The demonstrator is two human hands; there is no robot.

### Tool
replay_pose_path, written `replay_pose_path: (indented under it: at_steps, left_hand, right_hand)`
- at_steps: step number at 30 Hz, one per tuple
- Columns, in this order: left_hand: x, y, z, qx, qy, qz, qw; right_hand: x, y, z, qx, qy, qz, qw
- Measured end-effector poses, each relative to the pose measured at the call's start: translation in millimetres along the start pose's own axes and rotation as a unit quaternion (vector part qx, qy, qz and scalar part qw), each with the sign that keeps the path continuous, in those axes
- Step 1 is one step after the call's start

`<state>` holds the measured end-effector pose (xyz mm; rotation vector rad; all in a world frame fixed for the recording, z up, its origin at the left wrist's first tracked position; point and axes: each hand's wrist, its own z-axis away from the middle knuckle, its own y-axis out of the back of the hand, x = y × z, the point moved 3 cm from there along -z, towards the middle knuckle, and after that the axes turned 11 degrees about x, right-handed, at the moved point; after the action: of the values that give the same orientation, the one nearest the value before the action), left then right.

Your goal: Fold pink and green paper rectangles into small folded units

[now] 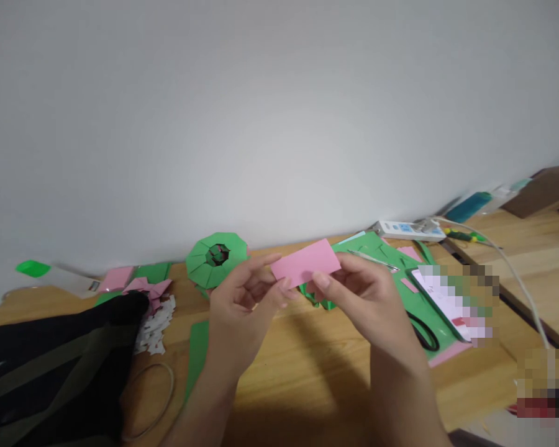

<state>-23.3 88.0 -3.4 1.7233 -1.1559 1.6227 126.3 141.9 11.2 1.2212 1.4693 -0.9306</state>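
Note:
A small pink rectangle of paper (305, 261) is held up above the table between my two hands. My left hand (246, 298) pinches its left end between thumb and fingers. At the right end, my right hand (361, 292) grips it the same way, thumb on the near face. Behind my left hand, a ring of folded green paper (200, 257) stands near the wall. Under and beyond my right hand lies a green sheet or mat (403, 295) with paper scraps on it.
A dark bag or cloth (69, 372) covers the left front. Around it are white paper scraps (156, 329), folded pink paper (149, 287) and a green strip (196, 354). To the right are a phone (442, 301), scissors with black handles (423, 332), a power strip (407, 231) and a white cable (517, 279).

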Motion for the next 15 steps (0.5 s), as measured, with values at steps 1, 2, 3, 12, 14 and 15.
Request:
replay_pose_path:
  at_steps: [1, 2, 3, 12, 14, 15]
  left_hand:
    - [-0.8, 0.3, -0.3, -0.009, -0.001, -0.008, 1.0]
    - [-1.6, 0.3, -0.6, -0.02, -0.002, -0.023, 1.0]
    - [-2.1, 0.1, -0.9, -0.035, -0.005, -0.043, 0.998]
    - [-3.1, -5.1, -0.3, -0.105, 0.013, -0.065, 0.992]
    - [-3.0, -5.6, -0.9, -0.108, 0.017, -0.062, 0.992]
    - [-2.9, -5.8, -1.3, -0.11, 0.02, -0.065, 0.992]
  right_hand:
    - [-0.4, -0.9, 0.4, -0.007, 0.003, 0.008, 1.0]
    - [-0.7, -1.6, 0.8, -0.012, 0.008, 0.016, 1.0]
    - [-0.7, -2.2, 1.0, -0.016, 0.013, 0.026, 0.999]
    - [-0.9, -3.2, 0.9, -0.016, 0.03, 0.045, 0.998]
    - [-0.4, -2.9, 1.1, -0.012, 0.016, 0.028, 0.999]
    - [0.1, -2.8, 1.3, -0.013, 0.006, 0.018, 1.0]
